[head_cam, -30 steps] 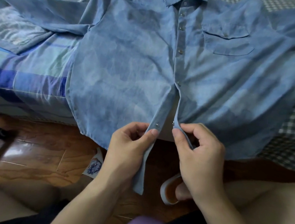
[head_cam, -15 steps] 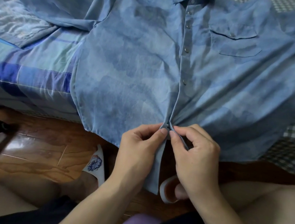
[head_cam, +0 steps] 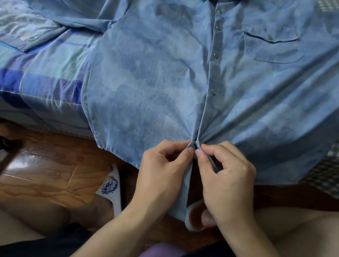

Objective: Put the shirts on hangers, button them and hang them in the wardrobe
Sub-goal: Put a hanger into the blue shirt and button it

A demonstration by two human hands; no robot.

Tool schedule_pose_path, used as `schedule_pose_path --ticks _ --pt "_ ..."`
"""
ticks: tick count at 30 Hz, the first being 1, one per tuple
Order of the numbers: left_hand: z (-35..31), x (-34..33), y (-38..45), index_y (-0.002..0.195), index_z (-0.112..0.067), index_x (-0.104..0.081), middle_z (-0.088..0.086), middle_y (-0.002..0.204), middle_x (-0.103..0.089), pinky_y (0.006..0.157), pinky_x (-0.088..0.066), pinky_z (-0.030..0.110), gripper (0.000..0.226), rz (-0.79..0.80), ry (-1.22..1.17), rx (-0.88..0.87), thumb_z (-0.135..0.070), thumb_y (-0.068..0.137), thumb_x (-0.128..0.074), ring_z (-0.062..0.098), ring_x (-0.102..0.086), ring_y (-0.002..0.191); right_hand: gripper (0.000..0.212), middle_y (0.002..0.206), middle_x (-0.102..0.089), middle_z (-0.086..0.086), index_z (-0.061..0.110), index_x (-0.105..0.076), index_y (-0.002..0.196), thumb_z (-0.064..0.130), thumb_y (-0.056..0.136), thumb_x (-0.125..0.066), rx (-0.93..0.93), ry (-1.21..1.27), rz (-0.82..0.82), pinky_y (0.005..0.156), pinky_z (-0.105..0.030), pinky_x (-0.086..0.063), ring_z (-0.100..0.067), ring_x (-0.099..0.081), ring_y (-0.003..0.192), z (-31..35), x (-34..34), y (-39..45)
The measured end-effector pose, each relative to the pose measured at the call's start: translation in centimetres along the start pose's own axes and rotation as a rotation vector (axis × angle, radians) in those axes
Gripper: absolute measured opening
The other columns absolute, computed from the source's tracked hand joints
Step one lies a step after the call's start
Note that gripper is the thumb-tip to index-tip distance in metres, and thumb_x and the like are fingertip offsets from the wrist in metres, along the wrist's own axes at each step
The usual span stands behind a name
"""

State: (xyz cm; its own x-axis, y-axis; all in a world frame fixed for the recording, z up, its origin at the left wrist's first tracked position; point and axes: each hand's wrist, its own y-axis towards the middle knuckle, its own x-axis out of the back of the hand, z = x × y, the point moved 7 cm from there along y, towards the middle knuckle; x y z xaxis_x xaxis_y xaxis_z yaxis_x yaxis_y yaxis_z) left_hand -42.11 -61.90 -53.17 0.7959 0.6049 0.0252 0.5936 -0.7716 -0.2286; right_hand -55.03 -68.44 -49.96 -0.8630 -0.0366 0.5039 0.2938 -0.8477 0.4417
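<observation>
Now, with your left hand (head_cam: 160, 169) and right hand (head_cam: 225, 177) each pinching a placket edge of the shirt (head_cam: 149, 73), align the snap (head_cam: 195, 141) and press squarely.

Shirt (head_cam: 149, 73) collar, sleeves cut off by edges; hanger inside unseen.

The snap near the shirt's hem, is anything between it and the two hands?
Nothing visible. The left hand and right hand each pinch a front edge of the shirt right beside the snap.
</observation>
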Motion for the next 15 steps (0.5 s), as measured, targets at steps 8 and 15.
schedule_pose_path --ticks 8,15 --pt "-0.6 -0.2 0.0 0.099 -0.023 -0.082 -0.001 0.088 -0.072 0.080 -0.053 0.026 0.014 0.015 0.091 -0.137 -0.015 0.094 -0.071 0.010 -0.070 0.087 0.010 0.071 -0.059 -0.001 0.006 -0.076 0.086 0.010 0.092 -0.069 0.109 -0.088 0.026 0.059 -0.037 -0.050 -0.018 -0.059 0.062 0.6 0.0 0.2" --pt "-1.2 -0.1 -0.2 0.094 -0.025 -0.081 -0.007 0.077 -0.061 0.068 -0.048 0.022 0.014 -0.042 0.333 -0.344 -0.015 0.093 -0.073 0.015 -0.064 0.076 0.022 0.064 -0.049 -0.001 0.005 -0.065 0.068 0.002 0.090 -0.066 0.231 -0.232 0.006 0.052 -0.029 -0.039 -0.018 -0.044 0.054 1.5 0.1 0.5"
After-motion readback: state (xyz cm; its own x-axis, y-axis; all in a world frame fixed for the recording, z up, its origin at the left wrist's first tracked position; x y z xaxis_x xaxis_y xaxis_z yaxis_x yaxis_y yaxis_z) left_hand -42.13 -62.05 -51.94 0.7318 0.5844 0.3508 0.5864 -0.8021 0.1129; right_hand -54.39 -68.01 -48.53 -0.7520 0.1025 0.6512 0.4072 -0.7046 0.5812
